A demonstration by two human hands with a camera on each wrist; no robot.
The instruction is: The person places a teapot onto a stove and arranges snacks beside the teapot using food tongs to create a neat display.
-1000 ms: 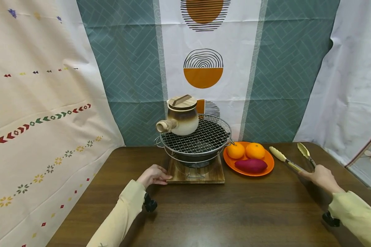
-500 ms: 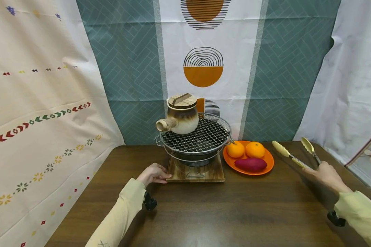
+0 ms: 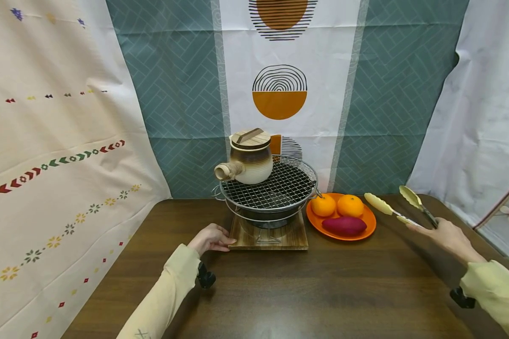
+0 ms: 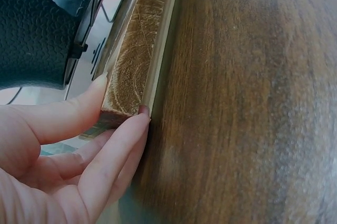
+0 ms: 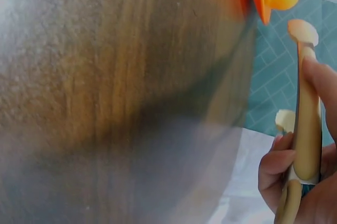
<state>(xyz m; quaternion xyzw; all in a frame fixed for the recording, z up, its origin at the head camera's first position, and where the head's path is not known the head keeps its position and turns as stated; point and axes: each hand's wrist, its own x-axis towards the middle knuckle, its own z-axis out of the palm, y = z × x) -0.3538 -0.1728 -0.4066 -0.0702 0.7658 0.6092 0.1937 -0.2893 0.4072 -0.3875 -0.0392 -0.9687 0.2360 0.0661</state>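
Cream-tipped tongs (image 3: 377,203) sit in my right hand (image 3: 451,240), farther right of the grill (image 3: 288,193) than the orange plate (image 3: 343,240). My thumb bears on one arm, my fingers curl round the other; the tips stand apart. Expect a light, springy tool with stiff arms; hold at mid-arm, thumb opposing fingers. My left hand (image 3: 212,238) pinches the near left corner of the wooden board (image 3: 294,238) beneath the grill. Treat the board as rigid and heavily loaded: the grill also carries a lidded pot (image 3: 250,167), probably fragile, on its left side.
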